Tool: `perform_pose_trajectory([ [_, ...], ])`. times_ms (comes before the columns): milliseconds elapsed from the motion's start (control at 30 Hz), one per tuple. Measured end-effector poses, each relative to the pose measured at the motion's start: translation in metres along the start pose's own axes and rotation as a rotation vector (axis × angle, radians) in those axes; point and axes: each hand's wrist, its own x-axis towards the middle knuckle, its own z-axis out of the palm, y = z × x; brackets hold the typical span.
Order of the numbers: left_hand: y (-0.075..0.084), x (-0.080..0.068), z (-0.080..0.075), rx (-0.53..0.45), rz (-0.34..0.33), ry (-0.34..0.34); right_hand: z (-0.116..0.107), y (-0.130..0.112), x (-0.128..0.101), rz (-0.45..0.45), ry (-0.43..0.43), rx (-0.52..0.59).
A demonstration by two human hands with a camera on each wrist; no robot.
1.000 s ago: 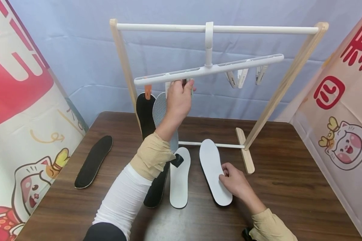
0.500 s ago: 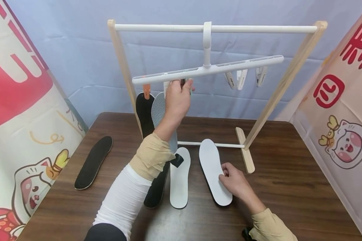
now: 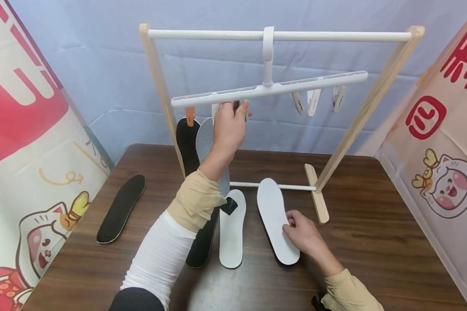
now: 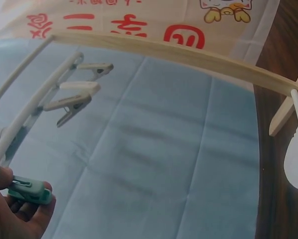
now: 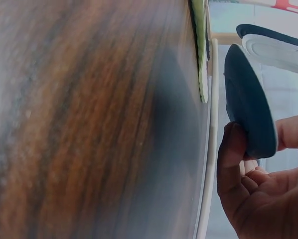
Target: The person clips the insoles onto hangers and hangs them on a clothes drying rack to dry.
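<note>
Table (image 3: 373,242): wooden rack (image 3: 377,90) stands at far side, white clip hanger (image 3: 295,84) hung from top bar. Near centre: white insole (image 3: 274,216) flat on table; my right hand (image 3: 303,235) grips its right edge. My left hand (image 3: 227,129), raised at hanger's left end, pinches green clip (image 4: 29,191).

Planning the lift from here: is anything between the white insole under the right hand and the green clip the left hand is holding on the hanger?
Nothing visible blocks it. The right hand grips the white insole on the table; the left hand pinches the green clip above. The rack's low crossbar sits just behind the insole's toe.
</note>
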Motion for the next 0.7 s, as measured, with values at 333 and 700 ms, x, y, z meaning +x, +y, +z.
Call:
perform_pose_trajectory([
  [333,-0.0002,0.0003,0.0021,-0.064,-0.042,0.014,0.0002,-0.001,-0.0001,0.0,0.002,0.005],
  [700,0.001,0.0029,0.0013,-0.026,-0.044,0.038,-0.0001,-0.0019,-0.0004,-0.005,0.009,0.007],
])
